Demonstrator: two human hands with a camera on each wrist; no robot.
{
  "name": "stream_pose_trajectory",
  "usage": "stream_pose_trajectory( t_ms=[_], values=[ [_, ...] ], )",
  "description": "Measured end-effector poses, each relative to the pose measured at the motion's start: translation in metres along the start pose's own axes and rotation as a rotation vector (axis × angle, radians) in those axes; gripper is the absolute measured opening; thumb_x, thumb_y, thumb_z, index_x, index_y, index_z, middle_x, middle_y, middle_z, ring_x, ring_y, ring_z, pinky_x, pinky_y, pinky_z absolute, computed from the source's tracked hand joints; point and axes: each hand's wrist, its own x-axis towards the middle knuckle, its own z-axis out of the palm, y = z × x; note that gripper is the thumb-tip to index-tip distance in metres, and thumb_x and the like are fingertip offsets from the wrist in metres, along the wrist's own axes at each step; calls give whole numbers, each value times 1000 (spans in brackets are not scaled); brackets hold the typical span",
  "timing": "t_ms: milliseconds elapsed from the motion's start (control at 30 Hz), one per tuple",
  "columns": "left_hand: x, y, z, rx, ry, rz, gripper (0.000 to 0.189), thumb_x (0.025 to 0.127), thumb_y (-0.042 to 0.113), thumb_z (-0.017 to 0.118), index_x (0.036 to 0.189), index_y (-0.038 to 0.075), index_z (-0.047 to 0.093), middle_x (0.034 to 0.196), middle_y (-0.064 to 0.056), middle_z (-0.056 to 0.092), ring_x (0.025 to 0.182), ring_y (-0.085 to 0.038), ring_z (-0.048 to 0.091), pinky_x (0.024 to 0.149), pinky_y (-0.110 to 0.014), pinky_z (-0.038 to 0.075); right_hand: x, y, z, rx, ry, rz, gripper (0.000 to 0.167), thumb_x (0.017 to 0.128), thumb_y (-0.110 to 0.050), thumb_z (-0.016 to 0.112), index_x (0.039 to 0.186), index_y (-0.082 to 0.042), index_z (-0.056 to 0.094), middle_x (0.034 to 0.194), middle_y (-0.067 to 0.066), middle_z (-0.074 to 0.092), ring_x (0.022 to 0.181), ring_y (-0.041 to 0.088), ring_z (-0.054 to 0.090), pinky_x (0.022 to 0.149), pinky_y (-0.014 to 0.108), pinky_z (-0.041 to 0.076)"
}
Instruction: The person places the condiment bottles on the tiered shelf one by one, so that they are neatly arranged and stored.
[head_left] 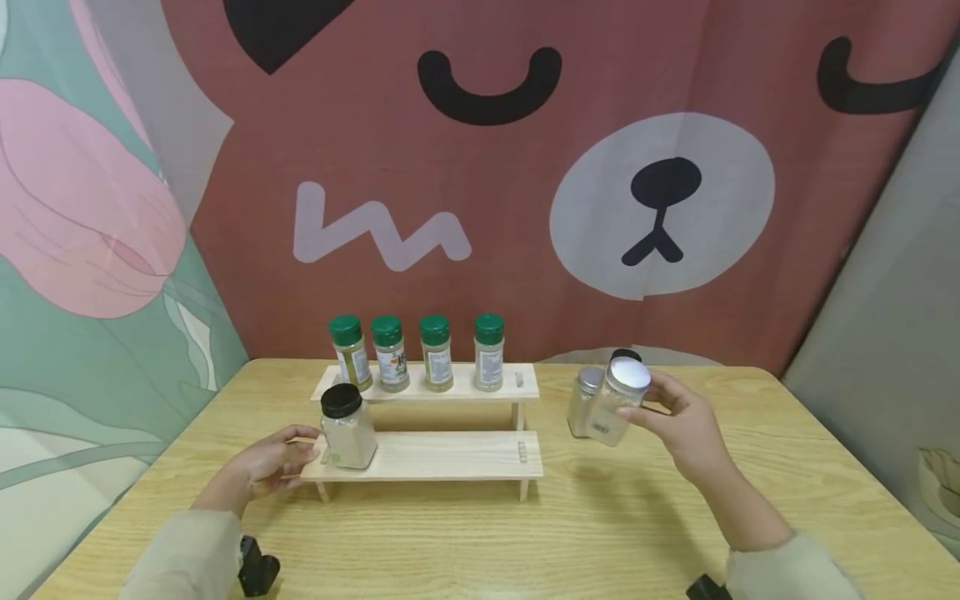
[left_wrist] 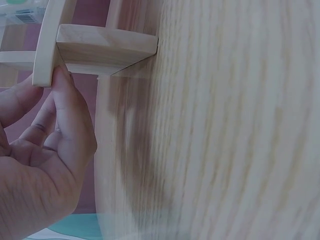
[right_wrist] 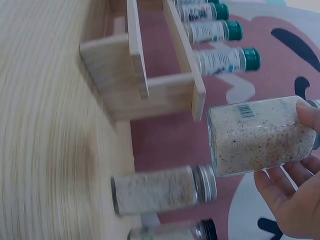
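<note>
My right hand (head_left: 686,425) grips a clear jar of pale, speckled seasoning (head_left: 609,408) near its silver lid. In the right wrist view this seasoning jar (right_wrist: 260,135) is raised beside the rack's end, a barcode label on its side. At the left, my left hand (head_left: 276,462) pinches the end of the lower shelf of a two-step wooden rack (head_left: 457,454). The left wrist view shows thumb and fingertips on the shelf edge (left_wrist: 47,55). Close to those fingers, a black-lidded jar (head_left: 349,437) stands on the lower shelf's left end.
Several green-capped spice bottles (head_left: 438,367) stand along the upper shelf. On the table right of the rack are a silver-lidded jar (right_wrist: 155,190) and a black-lidded jar (right_wrist: 170,231). A curtain with a bear print (head_left: 510,175) hangs behind the wooden table (head_left: 420,550).
</note>
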Motion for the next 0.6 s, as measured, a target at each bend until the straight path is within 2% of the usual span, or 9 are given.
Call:
stream_pose_trajectory(
  t_ms=[133,400,600],
  values=[
    [0,0,1,3,2,-4,38,84,2,49,116,0,30,91,-5,46,64,-10,54,57,-23,44,0,-2,12,-2,-28,5,46,72,-8,69,114,-2,52,90,-10,58,87,7,52,72,20,44],
    [-1,2,2,7,-4,-6,38,84,2,49,117,-1,30,89,-5,47,64,-10,54,57,-23,45,0,1,33,53,-64,-11,46,70,-4,69,112,0,52,85,-7,59,82,8,54,65,24,46],
    [-1,2,2,22,11,-15,39,84,2,49,117,0,30,90,-6,46,64,-11,53,57,-24,44,0,0,47,76,-105,69,53,69,-6,71,116,3,48,90,1,59,86,14,53,68,27,46]
  ],
)
